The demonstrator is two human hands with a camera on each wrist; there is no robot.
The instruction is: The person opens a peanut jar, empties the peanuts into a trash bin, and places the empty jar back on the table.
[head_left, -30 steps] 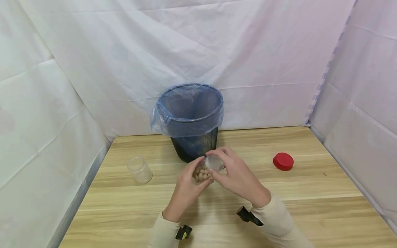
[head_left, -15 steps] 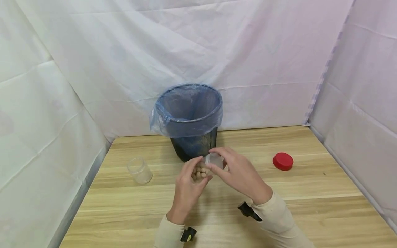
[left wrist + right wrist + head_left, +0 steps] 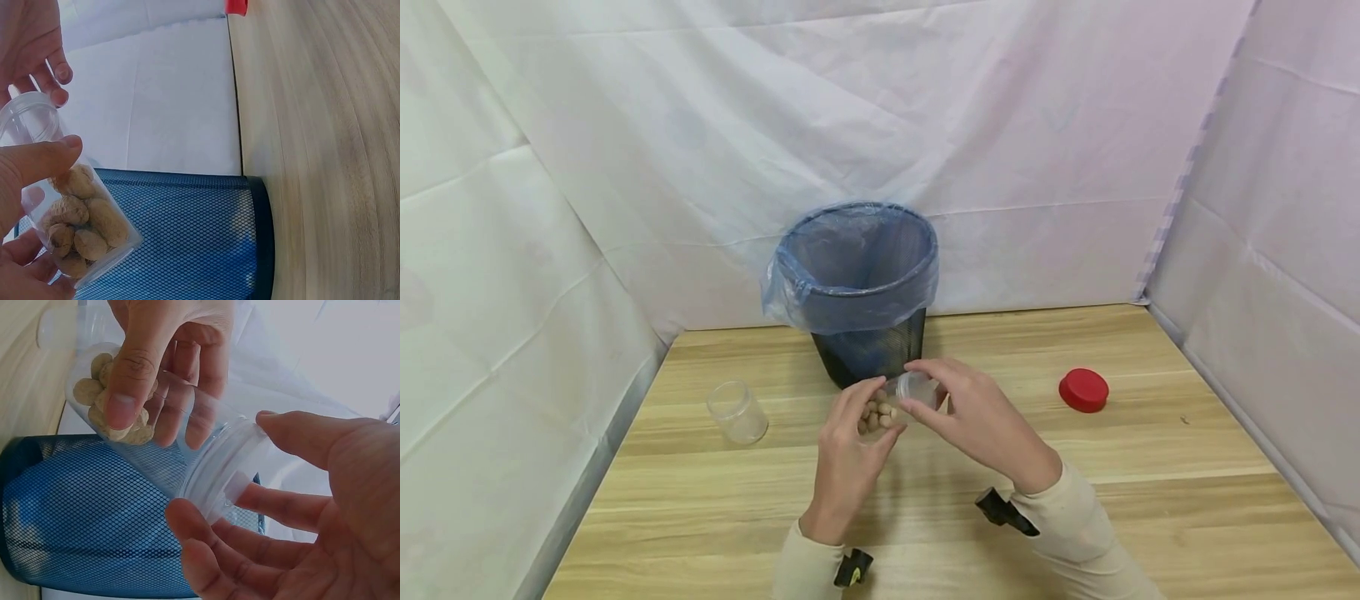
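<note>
My left hand (image 3: 847,446) grips the body of a clear jar (image 3: 181,400) with several tan, wrinkled, nut-like pieces (image 3: 81,219) gathered at its bottom. The jar is tilted, its ringed end (image 3: 219,462) pointing to the right in the head view. Thumb and fingers of my right hand (image 3: 981,417) pinch that clear end from opposite sides. In the left wrist view the left thumb lies across the jar's wall, above the pieces. Both hands are in front of a black mesh bin (image 3: 868,354), over the wooden table (image 3: 1150,517).
A blue plastic bag (image 3: 857,308) lines the bin and folds over its rim. Another clear jar (image 3: 741,414) stands at the left of the table. To the right lies a red lid (image 3: 1084,391). White cloth (image 3: 1037,167) hangs behind and along both sides.
The jar leans over further, and its pieces have shifted slightly left with my left hand. My right hand keeps hold of the ringed end, having moved very little.
</note>
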